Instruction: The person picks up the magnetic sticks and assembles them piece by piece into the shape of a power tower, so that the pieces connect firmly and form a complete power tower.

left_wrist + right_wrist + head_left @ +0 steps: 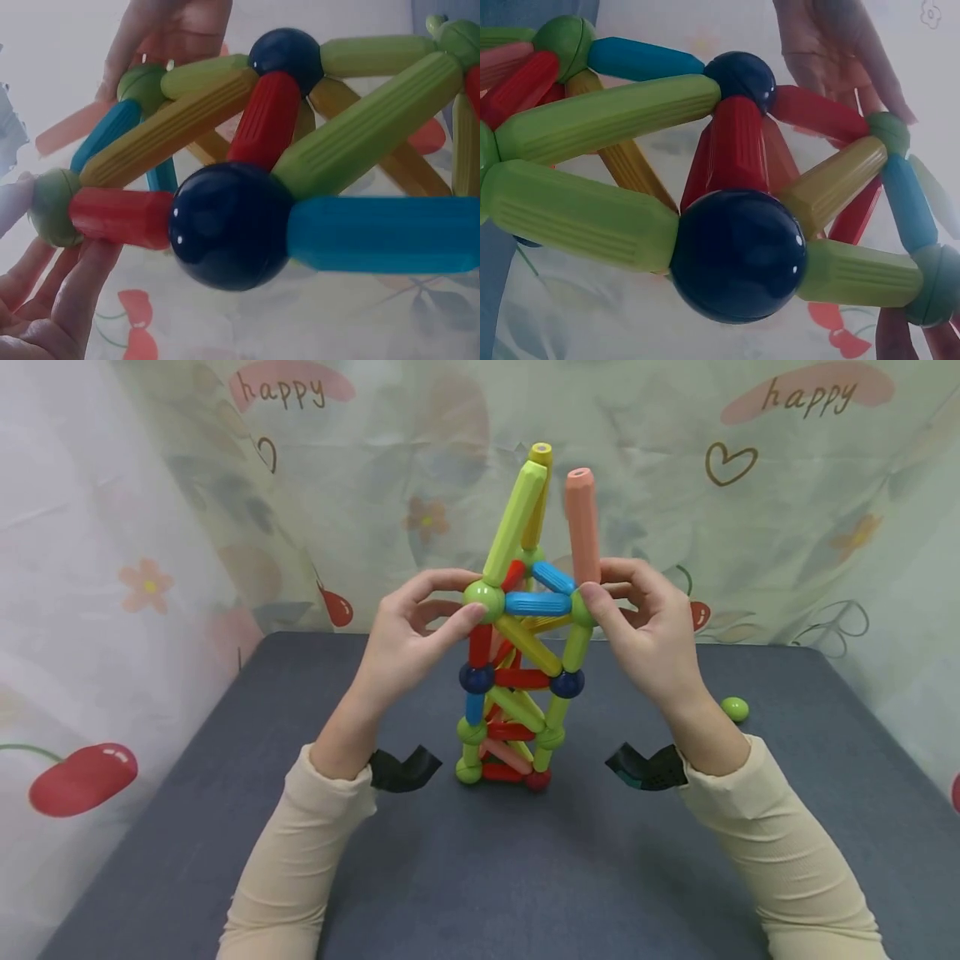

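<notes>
A tower of magnetic-looking rods and balls (522,678) stands upright on the table between both hands. My left hand (408,639) pinches the green ball (483,602) at its upper left corner, thumb in front. On the upper right, my right hand (648,631) pinches another green ball (582,608) at the foot of a pink rod (583,527). A blue rod (537,604) joins these two balls. Above them, a light green rod (514,522) and a yellow rod (540,514) lean with free upper ends. Dark blue balls (232,225) mark the level below, seen large in both wrist views.
A loose green ball (735,709) lies on the dark table (600,877), to the right beyond the right forearm. Behind the tower hangs a patterned cloth (645,435). Black wrist mounts (405,770) stick out inward from both cuffs.
</notes>
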### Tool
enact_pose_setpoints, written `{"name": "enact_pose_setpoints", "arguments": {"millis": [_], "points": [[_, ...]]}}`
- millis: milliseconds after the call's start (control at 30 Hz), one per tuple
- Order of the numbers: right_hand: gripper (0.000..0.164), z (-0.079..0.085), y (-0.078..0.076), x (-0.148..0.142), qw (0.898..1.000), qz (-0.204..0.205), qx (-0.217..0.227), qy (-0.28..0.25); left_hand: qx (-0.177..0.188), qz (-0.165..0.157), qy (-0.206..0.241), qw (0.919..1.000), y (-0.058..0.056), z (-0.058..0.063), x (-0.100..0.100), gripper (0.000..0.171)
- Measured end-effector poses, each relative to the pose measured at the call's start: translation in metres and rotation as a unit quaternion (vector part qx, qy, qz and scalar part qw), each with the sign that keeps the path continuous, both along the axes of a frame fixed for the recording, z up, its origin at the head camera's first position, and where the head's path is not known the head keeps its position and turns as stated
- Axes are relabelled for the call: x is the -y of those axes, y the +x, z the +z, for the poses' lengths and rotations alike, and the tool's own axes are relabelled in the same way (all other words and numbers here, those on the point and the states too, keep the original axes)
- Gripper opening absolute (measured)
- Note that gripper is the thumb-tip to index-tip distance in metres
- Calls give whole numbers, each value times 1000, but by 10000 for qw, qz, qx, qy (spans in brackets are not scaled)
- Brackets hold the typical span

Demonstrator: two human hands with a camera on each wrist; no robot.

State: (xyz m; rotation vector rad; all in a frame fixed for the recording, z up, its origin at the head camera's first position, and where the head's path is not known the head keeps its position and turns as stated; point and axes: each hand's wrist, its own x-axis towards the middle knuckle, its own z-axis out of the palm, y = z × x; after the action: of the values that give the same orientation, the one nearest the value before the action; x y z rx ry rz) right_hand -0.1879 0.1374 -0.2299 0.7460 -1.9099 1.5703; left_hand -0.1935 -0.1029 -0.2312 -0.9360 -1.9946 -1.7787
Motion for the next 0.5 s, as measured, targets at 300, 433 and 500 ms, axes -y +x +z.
{"name": "enact_pose_setpoints", "arguments": {"millis": [300,433,500], "points": [[25,4,-2,-5,9999,-131,-38,-97,-139,56,78,9999,1,-4,-9,31],[23,6,-3,-8,9996,-257,-31,-80,-153,52,107,9998,0,-7,-13,32],[22,7,-3,-10,9995,-322,3,-61,-147,43,128,9998,-2,-9,-16,33]]}}
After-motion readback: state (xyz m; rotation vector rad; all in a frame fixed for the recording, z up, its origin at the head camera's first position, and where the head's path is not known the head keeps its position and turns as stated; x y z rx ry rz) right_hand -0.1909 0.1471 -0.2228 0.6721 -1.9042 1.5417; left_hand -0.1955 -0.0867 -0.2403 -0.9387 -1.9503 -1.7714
